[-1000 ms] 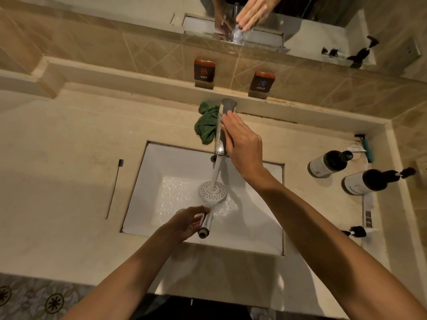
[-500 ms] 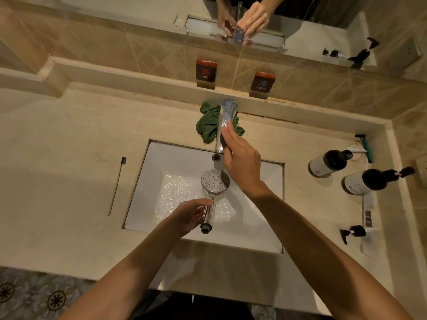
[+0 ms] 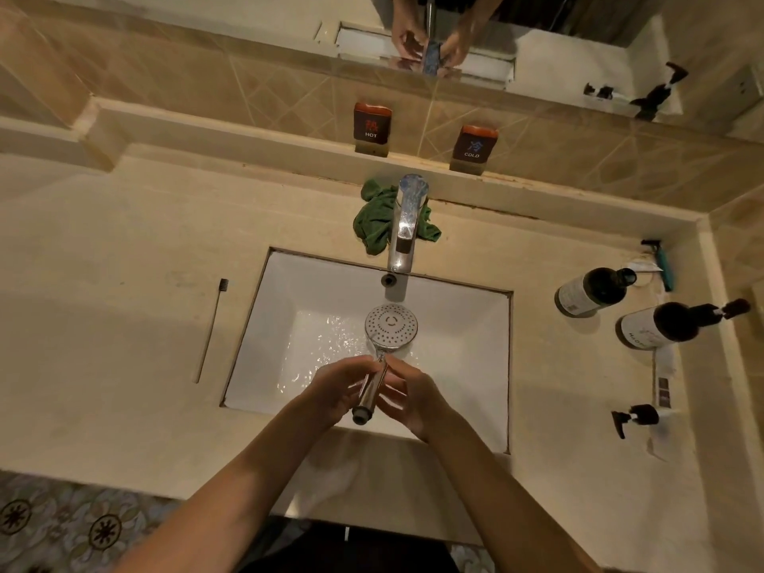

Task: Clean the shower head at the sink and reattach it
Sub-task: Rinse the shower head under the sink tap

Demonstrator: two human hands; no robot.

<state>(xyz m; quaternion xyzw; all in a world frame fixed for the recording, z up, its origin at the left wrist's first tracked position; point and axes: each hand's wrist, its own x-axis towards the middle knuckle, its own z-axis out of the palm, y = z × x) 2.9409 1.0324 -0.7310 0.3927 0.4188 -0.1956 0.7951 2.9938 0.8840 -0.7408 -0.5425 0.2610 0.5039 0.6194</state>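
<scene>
Rinse complete, tap released
Right hand (image 3: 413, 392) has left the faucet (image 3: 407, 225); both hands' fingers now close around the shower head (image 3: 386, 345) handle.

chrome shower head (image 3: 390, 326), round white spray face up with rings of little holes, sticking out past the grip over the wet white sink (image 3: 463, 324), shiny handle pinched between both hands, open end nearest

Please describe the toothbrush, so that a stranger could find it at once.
Start at the white sink. On the beige counter to its left lies the toothbrush, alone. It is thin and straight with a dark head at the far end, unlike the bottles on the right.
</scene>
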